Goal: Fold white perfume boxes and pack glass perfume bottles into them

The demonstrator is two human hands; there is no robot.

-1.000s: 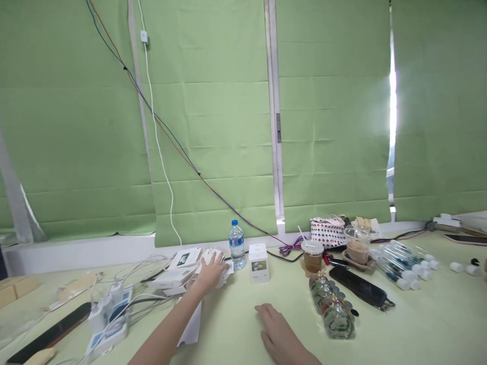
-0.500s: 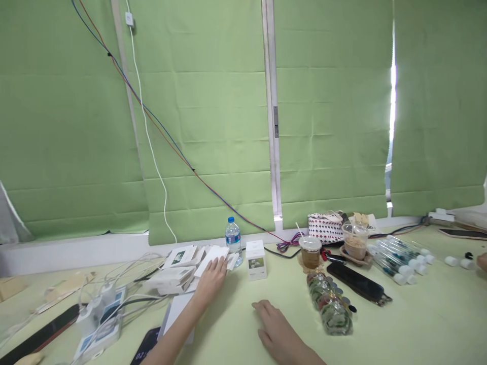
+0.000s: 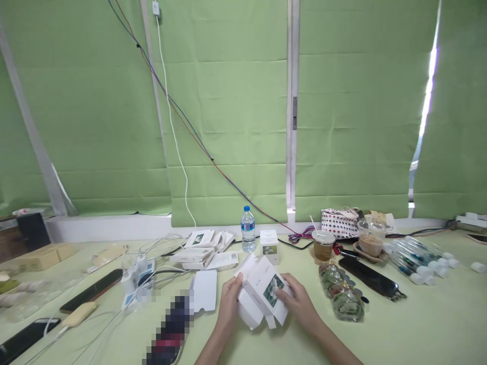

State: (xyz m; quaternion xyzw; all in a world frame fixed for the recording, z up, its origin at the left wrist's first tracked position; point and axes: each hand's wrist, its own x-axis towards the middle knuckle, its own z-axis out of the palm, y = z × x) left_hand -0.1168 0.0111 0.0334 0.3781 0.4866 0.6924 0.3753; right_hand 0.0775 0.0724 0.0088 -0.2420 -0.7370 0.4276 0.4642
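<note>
I've got one white carton (image 3: 268,290) between both hands, just above the pale green desk (image 3: 380,337), its flaps hanging loose. My left hand (image 3: 229,300) is closed on its left edge; my right hand (image 3: 302,304) pinches the right side, thumb on the printed picture, fingers mostly hidden behind. My hands are apart, with the carton spanning them. Just beyond it a small white box (image 3: 269,249) stands upright beside a water bottle (image 3: 248,232), and a pile of flat cartons (image 3: 198,254) lies to the left. Cups (image 3: 323,248) and clear tubes (image 3: 416,261) sit on my right. Green blinds (image 3: 228,111) cover the wall behind.
</note>
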